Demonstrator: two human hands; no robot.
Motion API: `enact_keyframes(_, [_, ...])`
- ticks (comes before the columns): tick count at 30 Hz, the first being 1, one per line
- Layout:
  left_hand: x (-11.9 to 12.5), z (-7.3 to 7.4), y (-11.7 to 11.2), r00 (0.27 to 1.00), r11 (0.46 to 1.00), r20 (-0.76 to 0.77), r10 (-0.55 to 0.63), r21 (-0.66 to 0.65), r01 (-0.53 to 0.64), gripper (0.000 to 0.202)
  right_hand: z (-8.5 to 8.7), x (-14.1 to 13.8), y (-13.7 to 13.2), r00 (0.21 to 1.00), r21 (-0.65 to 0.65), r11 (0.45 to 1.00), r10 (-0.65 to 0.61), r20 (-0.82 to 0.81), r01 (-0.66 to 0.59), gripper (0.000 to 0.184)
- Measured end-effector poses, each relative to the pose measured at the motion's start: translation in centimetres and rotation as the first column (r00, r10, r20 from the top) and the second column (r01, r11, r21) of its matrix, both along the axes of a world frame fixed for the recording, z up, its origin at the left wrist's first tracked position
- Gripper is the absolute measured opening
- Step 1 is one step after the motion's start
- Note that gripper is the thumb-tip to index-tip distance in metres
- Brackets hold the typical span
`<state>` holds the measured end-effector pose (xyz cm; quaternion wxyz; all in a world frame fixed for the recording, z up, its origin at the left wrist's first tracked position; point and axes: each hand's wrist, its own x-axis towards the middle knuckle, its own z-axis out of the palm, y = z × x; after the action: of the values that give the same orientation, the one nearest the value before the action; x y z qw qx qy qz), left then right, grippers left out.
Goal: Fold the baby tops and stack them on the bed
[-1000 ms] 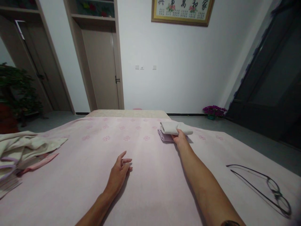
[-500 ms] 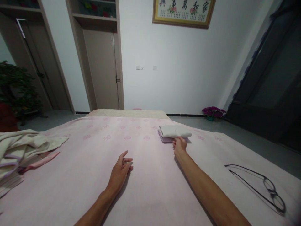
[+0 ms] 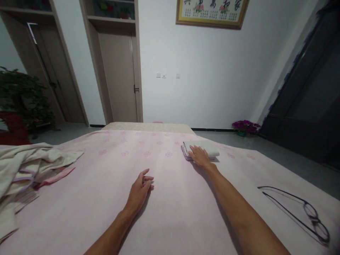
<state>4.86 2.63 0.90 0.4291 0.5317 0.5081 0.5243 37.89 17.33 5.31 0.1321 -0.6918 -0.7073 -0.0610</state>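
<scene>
A pink sheet (image 3: 172,216) is being noted under the folded stack (image 3: 212,148); well left of the stack, a loose cloth heap (image 3: 39,161) is being borne. The stack, white over lilac, is no longer being pinched at its near edge; its top is being covered by the right hand (image 3: 199,156), fingers spread, so flattening is being inferred. The left hand (image 3: 140,187), half curled and empty, is being held nearer, left of the stack. Eyeglasses (image 3: 315,219) are being kept nearer, right of it.
</scene>
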Motion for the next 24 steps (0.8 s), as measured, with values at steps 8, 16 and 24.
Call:
enact_keyframes(8, [0.0, 0.0, 0.0, 0.998, 1.000, 0.058, 0.005, 0.010, -0.005, 0.051, -1.9, -5.5, -8.0, 0.939, 0.141, 0.930, 0.344, -0.012, -0.339, 0.040])
enact_keyframes(16, [-0.5, 0.7, -0.4, 0.982, 0.998, 0.181, 0.059, 0.009, -0.062, 0.050, -5.0, -7.3, -14.7, 0.894, -0.082, 0.893, 0.431, -0.120, -0.442, 0.053])
enact_keyframes(24, [-6.1, 2.3, 0.8, 0.905, 0.872, -0.081, 0.418, 0.316, -0.375, 0.040, -5.1, -7.3, -14.6, 0.901, 0.010, 0.905, 0.424, -0.093, -0.425, 0.048])
